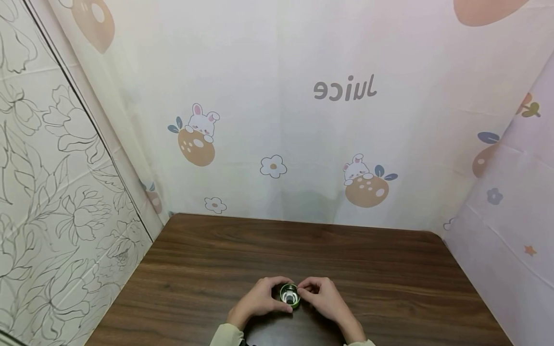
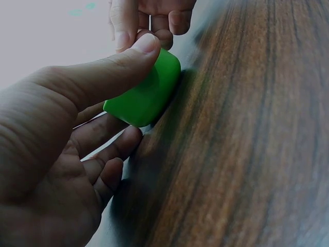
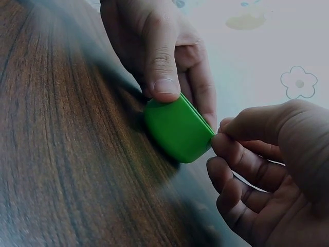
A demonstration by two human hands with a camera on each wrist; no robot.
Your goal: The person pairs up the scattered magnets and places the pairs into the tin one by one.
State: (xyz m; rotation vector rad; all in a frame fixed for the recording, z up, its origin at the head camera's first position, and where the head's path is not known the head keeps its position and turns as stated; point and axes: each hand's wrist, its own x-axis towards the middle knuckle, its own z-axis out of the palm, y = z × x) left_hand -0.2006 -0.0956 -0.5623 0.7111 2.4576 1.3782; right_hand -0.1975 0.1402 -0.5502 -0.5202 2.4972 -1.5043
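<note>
A small round green cup point(image 1: 296, 304) with a shiny silver inside sits low over the table, its mouth facing up in the head view. Its smooth green outer wall point(image 3: 177, 131) curves in toward the base in the right wrist view. My left hand point(image 1: 259, 299) grips the cup from the left, thumb on the near side and fingers around the far side. At the right edge of the rim, my right hand point(image 1: 325, 300) pinches with thumb and index fingertips, the other fingers curled loosely below. Inside the cup a dark patch shows at the bottom.
The dark brown wood-grain table point(image 1: 207, 259) runs back to a pale printed curtain point(image 1: 285, 120). A panel with line-drawn flowers point(image 1: 65, 192) stands along the left side, and more pale cloth point(image 1: 515, 211) hangs on the right.
</note>
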